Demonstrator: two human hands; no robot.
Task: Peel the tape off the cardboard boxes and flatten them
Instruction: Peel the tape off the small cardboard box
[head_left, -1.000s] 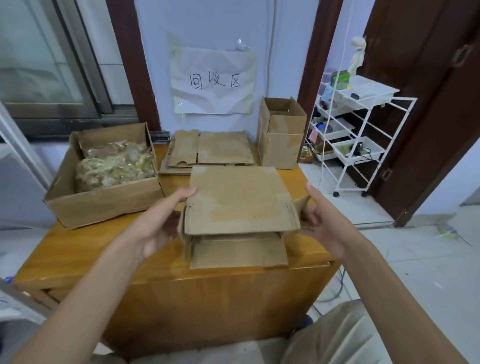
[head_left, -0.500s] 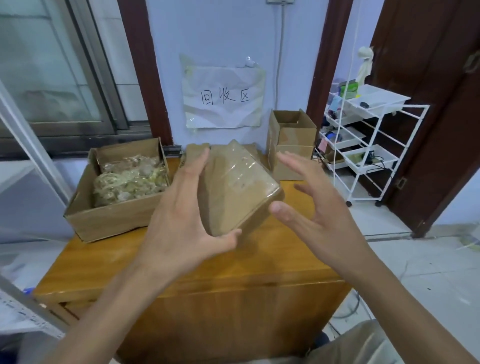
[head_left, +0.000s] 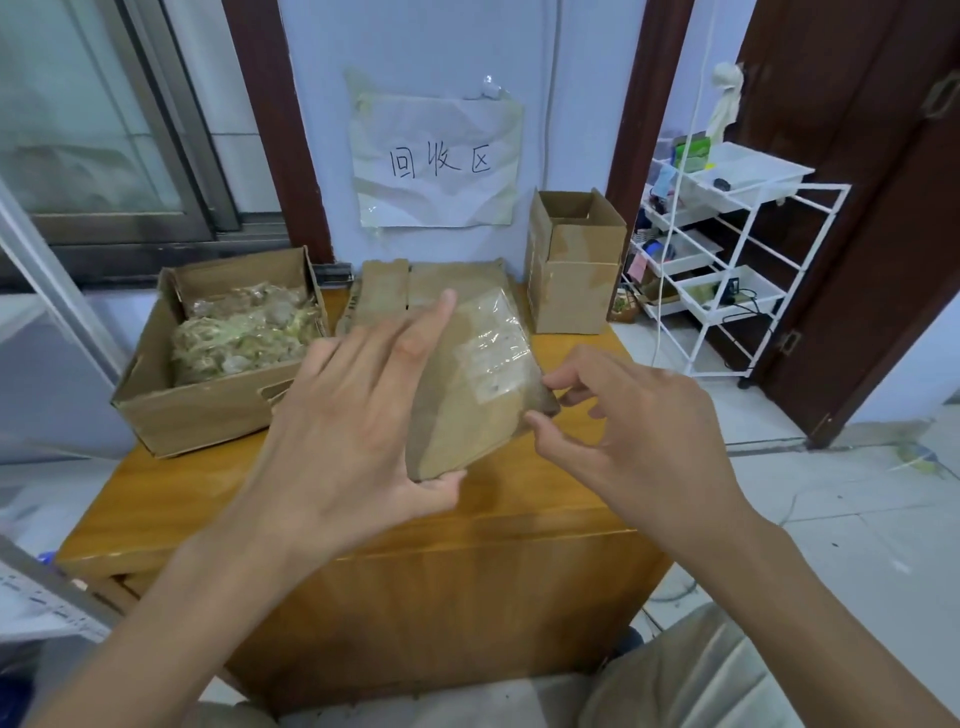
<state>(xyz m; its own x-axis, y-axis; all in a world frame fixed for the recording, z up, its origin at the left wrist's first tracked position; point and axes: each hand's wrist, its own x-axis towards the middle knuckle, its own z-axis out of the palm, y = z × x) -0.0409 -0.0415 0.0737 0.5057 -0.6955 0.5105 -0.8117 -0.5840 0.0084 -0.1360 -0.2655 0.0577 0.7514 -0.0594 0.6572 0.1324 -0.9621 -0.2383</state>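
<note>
While the left hand (head_left: 358, 410) grips the cardboard box (head_left: 467, 384) from the left, thumb under its lower corner and fingers spread up over its far side, the box hangs in the middle of the frame, clear above the tabletop (head_left: 545, 499). Its long axis runs from the lower left toward the upper right, and it is tilted so that its broad brown face looks at the camera. Clear tape (head_left: 493, 348) shines across the upper right part of that face. The right hand (head_left: 639, 421) meets the box at its right corner, thumb and forefinger pinching the edge there, the other fingers loosely curled behind.

Behind the box, flattened cardboard (head_left: 387, 291) lies on the tabletop near the wall. At the left of the frame an open box of crumpled tape (head_left: 228, 348) sits on the tabletop. To the upper right of centre a small open box (head_left: 574, 265) stands upright at the tabletop's far corner. A paper sign (head_left: 436, 161) with handwritten characters hangs on the wall above, and a white wire rack (head_left: 727, 260) stands on the floor at the right.
</note>
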